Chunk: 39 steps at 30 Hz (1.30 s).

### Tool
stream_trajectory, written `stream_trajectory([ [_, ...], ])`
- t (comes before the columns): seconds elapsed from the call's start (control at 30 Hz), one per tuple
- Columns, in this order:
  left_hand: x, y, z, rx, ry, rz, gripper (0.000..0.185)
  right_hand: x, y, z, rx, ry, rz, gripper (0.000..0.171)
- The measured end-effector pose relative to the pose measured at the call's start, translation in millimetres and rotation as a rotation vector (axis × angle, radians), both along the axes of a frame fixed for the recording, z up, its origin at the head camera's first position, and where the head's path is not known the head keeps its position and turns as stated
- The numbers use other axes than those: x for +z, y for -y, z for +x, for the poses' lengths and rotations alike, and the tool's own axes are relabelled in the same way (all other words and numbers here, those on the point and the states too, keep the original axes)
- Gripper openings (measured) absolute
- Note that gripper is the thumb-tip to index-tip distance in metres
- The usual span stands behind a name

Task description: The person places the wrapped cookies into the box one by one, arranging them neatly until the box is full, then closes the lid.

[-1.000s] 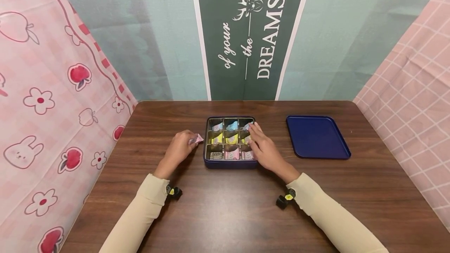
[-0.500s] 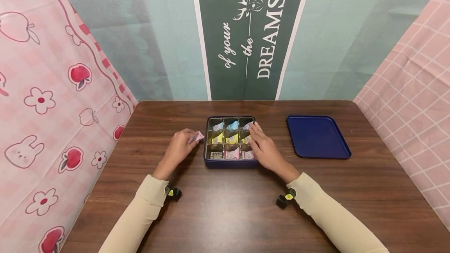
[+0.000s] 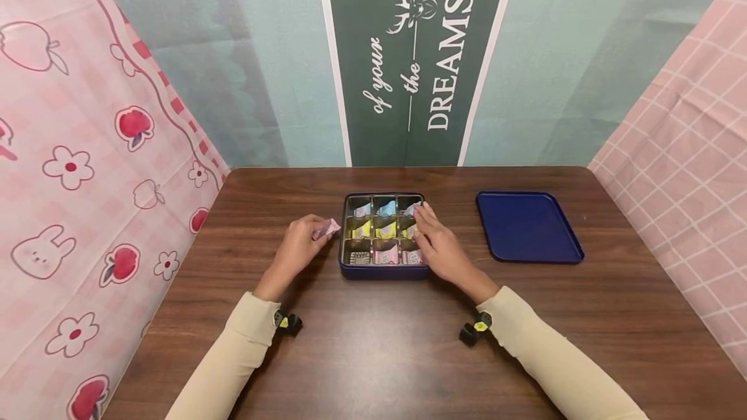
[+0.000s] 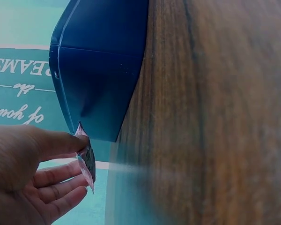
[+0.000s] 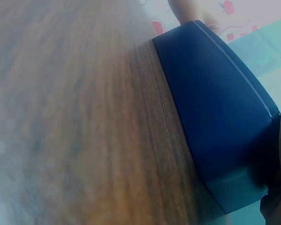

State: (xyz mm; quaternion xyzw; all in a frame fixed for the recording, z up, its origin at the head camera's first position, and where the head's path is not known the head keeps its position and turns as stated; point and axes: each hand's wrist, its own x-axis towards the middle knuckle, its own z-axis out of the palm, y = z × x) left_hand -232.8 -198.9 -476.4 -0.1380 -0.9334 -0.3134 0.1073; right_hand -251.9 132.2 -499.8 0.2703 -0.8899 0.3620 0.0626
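A dark blue box (image 3: 350, 271) with a grid of compartments sits mid-table, holding pink, blue and yellow wrapped candies. My left hand (image 3: 297, 248) pinches a pink wrapped candy (image 3: 325, 230) just left of the box; the left wrist view shows the candy (image 4: 86, 161) between thumb and fingers beside the box wall (image 4: 98, 70). My right hand (image 3: 438, 245) lies over the box's right column, fingertips at a wrapped candy (image 3: 410, 210) in the far right compartment. The right wrist view shows only the box's outer wall (image 5: 215, 112) and a sliver of that hand.
The box's dark blue lid (image 3: 528, 225) lies flat on the brown wooden table (image 3: 373, 355) to the right. Patterned pink cloth hangs at both sides, and a green banner hangs behind the table.
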Motion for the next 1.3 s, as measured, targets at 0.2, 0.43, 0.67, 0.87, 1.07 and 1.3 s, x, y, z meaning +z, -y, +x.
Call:
stream_trajectory([
  [0.2, -0.2, -0.5, -0.6, -0.007, -0.019, 0.010, 0.028, 0.9, -0.1, -0.9, -0.003, -0.009, 0.004, 0.050],
  [0.43, 1.9, 0.1, -1.9, -0.002, -0.048, 0.034, 0.030, -0.4, -1.4, -1.0, -0.007, -0.007, 0.007, 0.050],
  [0.67, 2.5, -0.5, -1.5, -0.009, -0.059, 0.045, 0.030, -1.2, -1.2, -0.9, -0.008, -0.005, 0.003, 0.050],
  [0.87, 2.5, -2.3, 0.7, -0.013, -0.046, 0.056, 0.029, -2.3, -0.7, 0.0, -0.005, 0.000, 0.001, 0.050],
  [1.07, 4.4, -2.7, 0.9, -0.009, -0.044, 0.066, 0.030, -2.4, -0.7, -0.9, -0.004, -0.012, -0.009, 0.049],
  [1.3, 5.8, -0.9, 0.3, -0.006, -0.047, 0.058, 0.028, -2.4, -1.1, -0.7, 0.001, -0.001, -0.018, 0.049],
])
